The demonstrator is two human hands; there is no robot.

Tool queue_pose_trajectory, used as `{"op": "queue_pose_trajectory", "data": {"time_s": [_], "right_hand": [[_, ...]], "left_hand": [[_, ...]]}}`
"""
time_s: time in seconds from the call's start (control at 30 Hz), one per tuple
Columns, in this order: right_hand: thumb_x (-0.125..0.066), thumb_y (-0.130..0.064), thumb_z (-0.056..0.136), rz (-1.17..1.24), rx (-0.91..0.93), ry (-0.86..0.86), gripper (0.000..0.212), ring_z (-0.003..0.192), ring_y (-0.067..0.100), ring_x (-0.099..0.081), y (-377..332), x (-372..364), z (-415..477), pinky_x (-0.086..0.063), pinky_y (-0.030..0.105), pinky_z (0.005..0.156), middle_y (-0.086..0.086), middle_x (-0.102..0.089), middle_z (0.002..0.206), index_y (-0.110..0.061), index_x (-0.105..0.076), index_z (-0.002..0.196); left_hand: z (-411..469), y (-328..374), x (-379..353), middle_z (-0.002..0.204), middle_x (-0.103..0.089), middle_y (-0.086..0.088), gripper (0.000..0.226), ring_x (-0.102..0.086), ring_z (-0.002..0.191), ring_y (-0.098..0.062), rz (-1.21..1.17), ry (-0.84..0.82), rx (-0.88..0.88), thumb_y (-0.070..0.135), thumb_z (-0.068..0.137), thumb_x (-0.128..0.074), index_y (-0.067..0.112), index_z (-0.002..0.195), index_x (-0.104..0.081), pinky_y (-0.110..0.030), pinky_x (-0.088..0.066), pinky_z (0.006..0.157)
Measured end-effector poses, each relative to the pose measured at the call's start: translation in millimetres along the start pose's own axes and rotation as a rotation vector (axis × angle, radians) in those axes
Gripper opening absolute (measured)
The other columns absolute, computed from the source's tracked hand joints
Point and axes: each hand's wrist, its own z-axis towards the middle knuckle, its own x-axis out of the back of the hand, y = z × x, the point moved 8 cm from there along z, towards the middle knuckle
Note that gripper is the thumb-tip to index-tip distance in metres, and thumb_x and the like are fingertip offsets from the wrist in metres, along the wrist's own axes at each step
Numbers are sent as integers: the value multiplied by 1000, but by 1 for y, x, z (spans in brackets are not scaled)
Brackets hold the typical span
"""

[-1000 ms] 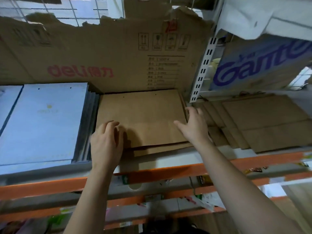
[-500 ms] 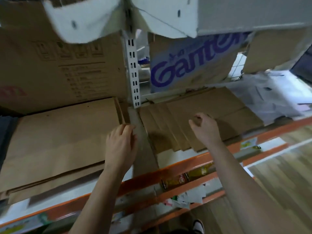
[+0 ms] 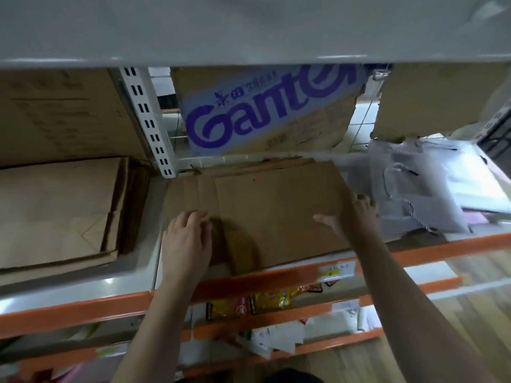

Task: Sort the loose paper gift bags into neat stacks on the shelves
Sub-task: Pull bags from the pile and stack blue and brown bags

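The left hand (image 3: 186,241) is laid palm-down on the middle shelf, its fingers bent against the left edge of the brown paper bags (image 3: 276,214); whether anything is pinched there cannot be told. The right hand (image 3: 351,217) is set on the stack's right edge, with the thumb stretched flat across the top bag and the fingers curled over the side. These bags are flat, matt kraft rectangles, creased, with lower ones fanned out to the left. A second stack of kraft bags (image 3: 58,211), with folded bottoms showing, is seen on the bay to the left, beyond a white slotted upright (image 3: 149,123). Just beside the right hand, pale translucent bags with twisted cord handles (image 3: 420,189) are heaped loosely. Behind the middle stack a cardboard box (image 3: 262,111) is stood, printed with large purple lettering that reads roughly "Ganten"; the small characters above it are too blurred to read. The shelf is fronted by an orange beam (image 3: 442,248) carrying a yellow-and-white label (image 3: 336,270) whose text is illegible. Shiny yellow packets (image 3: 262,301) are glimpsed on the shelf below.
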Motion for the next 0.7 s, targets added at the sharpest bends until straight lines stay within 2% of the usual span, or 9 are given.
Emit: {"op": "queue_pose_trajectory", "data": {"time_s": [0.13, 0.27, 0.37, 0.5, 0.57, 0.63, 0.7], "right_hand": [[-78, -60, 64, 58, 15, -1, 110, 131, 39, -36, 7, 5, 6, -29, 44, 108, 25, -40, 139, 6, -32, 138], [-86, -47, 62, 309, -4, -39, 105, 129, 37, -41, 13, -1, 5, -36, 45, 103, 23, -41, 139, 2, -28, 136], [-86, -44, 62, 359, -3, -42, 100, 125, 38, -46, 15, -2, 3, -41, 46, 97, 21, -44, 136, 0, -30, 132], [-86, -44, 63, 358, 12, -12, 97, 123, 38, -48, 15, 0, 0, -43, 45, 94, 22, -47, 135, 0, -32, 130], [-86, -44, 62, 366, 19, 16, 96, 122, 38, -49, 16, 1, -2, -44, 44, 91, 21, -48, 133, 0, -33, 129], [-85, -43, 65, 406, 9, 49, 93, 119, 37, -51, 19, 2, -5, -43, 43, 90, 19, -50, 131, -1, -34, 130], [-81, -36, 73, 491, 34, 96, 78, 113, 37, -53, 20, 5, -6, -42, 41, 84, 19, -53, 126, 0, -38, 128]], "left_hand": [[-10, -3, -11, 124, -59, -12, 39, -50, 115, -34, 111, -60, 170, 34, 95, -48, 10, 126, -56, -45, -38, 99], [-20, 4, -15, 127, -61, -9, 48, -47, 118, -36, 147, -76, 254, 39, 96, -46, 13, 135, -50, -45, -35, 100], [-20, 13, -13, 126, -62, -9, 51, -45, 119, -37, 91, -58, 295, 38, 95, -50, 13, 139, -46, -47, -36, 96], [-13, 1, -17, 128, -56, -12, 60, -47, 119, -35, -76, -64, 484, 46, 90, -56, 12, 138, -45, -49, -36, 101], [-9, 1, -15, 118, -61, -11, 51, -53, 108, -32, -130, -31, 502, 47, 89, -56, 12, 127, -53, -50, -42, 94], [-6, 7, -9, 109, -62, -4, 39, -56, 98, -26, -199, 9, 484, 39, 92, -55, 10, 119, -55, -40, -46, 85], [-5, 12, 2, 102, -55, 3, 32, -53, 91, -18, -293, 60, 475, 29, 95, -54, 10, 121, -52, -33, -43, 75]]}}
